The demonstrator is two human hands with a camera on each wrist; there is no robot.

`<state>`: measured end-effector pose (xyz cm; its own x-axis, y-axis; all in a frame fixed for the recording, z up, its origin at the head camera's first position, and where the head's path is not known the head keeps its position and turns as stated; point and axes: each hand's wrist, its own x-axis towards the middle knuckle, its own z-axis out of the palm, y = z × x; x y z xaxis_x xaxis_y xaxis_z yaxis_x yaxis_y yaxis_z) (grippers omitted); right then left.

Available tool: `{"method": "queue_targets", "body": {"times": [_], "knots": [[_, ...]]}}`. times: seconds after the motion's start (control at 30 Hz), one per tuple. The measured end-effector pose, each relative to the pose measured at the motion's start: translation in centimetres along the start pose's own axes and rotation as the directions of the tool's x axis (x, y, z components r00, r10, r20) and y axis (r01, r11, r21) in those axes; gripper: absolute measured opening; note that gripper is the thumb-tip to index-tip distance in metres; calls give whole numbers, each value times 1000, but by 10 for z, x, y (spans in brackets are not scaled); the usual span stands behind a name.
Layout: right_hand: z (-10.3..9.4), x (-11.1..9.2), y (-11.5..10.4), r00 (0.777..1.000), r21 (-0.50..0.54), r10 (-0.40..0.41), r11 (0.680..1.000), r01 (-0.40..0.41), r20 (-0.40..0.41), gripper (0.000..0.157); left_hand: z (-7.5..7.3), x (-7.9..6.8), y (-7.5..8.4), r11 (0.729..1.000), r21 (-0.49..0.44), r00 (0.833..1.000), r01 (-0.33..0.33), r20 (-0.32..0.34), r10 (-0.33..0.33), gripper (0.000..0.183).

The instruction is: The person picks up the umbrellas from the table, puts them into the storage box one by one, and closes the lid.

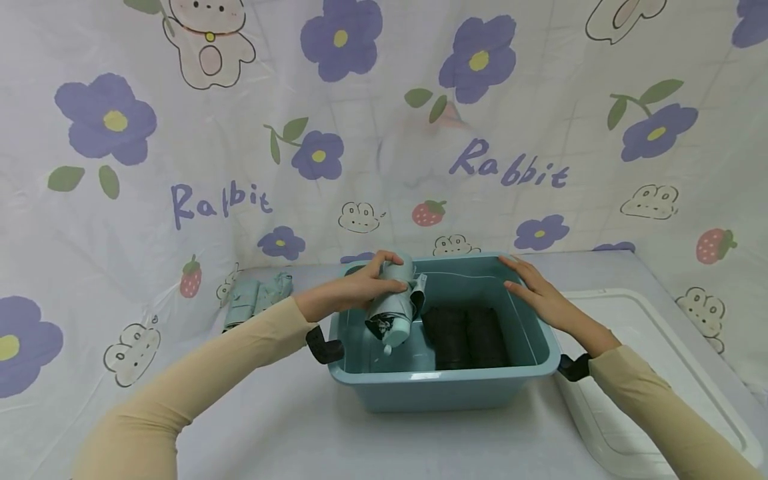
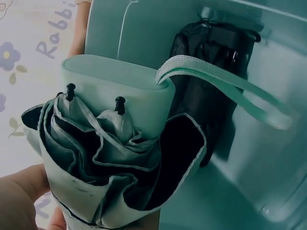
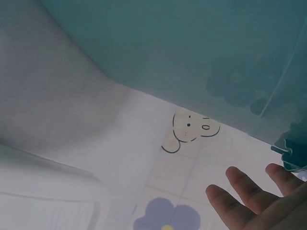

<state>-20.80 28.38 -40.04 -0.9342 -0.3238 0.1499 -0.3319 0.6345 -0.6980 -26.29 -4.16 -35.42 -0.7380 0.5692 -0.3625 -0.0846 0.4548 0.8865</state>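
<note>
My left hand [image 1: 375, 283] grips a folded pale green umbrella [image 1: 390, 310] over the left part of the blue-green plastic bin [image 1: 447, 377]. The umbrella tilts with its handle end toward me. Up close in the left wrist view, its flat mint handle [image 2: 117, 79], wrist strap [image 2: 225, 88] and loose fabric folds show. Two black folded bundles [image 1: 465, 339] lie side by side on the bin's floor. At the bin's right rim rests my right hand [image 1: 543, 300], its fingers [image 3: 240, 187] extended and spread in the right wrist view.
Pale green folded fabric bundles [image 1: 255, 299] lie on the table left of the bin, partly behind my left forearm. A white lid [image 1: 648, 373] lies flat to the right, under my right forearm. Behind stands a printed curtain [image 1: 384, 120] with flowers and rabbits.
</note>
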Motion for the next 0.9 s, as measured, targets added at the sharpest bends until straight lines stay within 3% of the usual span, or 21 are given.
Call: {"method": "queue_targets", "body": {"times": [0.13, 0.3, 0.57, 0.9], "knots": [[3, 2, 17, 1000, -5, -4, 1000, 4, -5, 52, 8, 5, 2, 998, -60, 997, 37, 64, -33, 46], [3, 2, 19, 1000, 8, 5, 1000, -5, -4, 52, 15, 14, 1, 994, -74, 992, 84, 103, -76, 49], [1, 3, 18, 1000, -1, -4, 1000, 4, -13, 51, 28, 24, -3, 983, -83, 983, 164, 101, -155, 50], [2, 3, 21, 1000, 17, -8, 1000, 8, -8, 51, 42, 42, -21, 968, -52, 967, 246, 84, -241, 47]]}}
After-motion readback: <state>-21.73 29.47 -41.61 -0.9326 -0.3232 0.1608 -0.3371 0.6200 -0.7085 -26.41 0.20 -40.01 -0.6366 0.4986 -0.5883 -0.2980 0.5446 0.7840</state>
